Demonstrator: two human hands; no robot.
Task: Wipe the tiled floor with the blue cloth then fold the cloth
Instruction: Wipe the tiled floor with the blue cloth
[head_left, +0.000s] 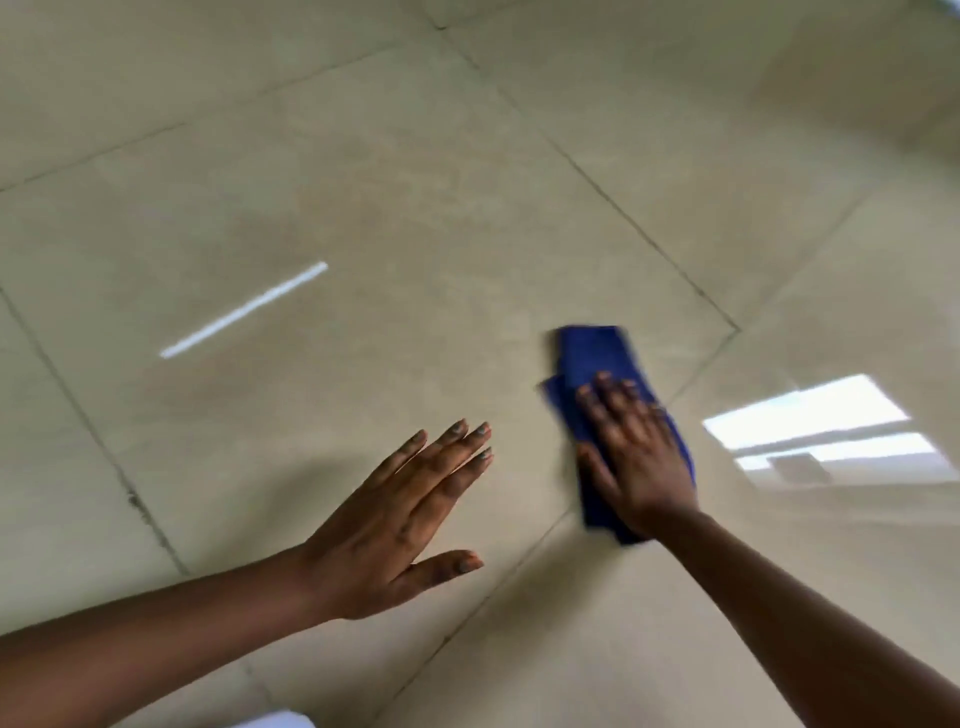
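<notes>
A blue cloth (592, 356) lies on the beige tiled floor (415, 208), right of centre, bunched into a long strip. My right hand (636, 452) presses flat on top of the cloth, fingers spread, covering its middle; the cloth is motion-blurred. My left hand (400, 519) hovers to the left of it, flat and open with fingers stretched out, holding nothing. Whether the left hand touches the floor I cannot tell.
Large glossy tiles with dark grout lines (644, 239) fill the view. A bright streak of reflected light (244, 310) lies at left and a window reflection (815, 426) at right. A white edge (275, 719) shows at the bottom.
</notes>
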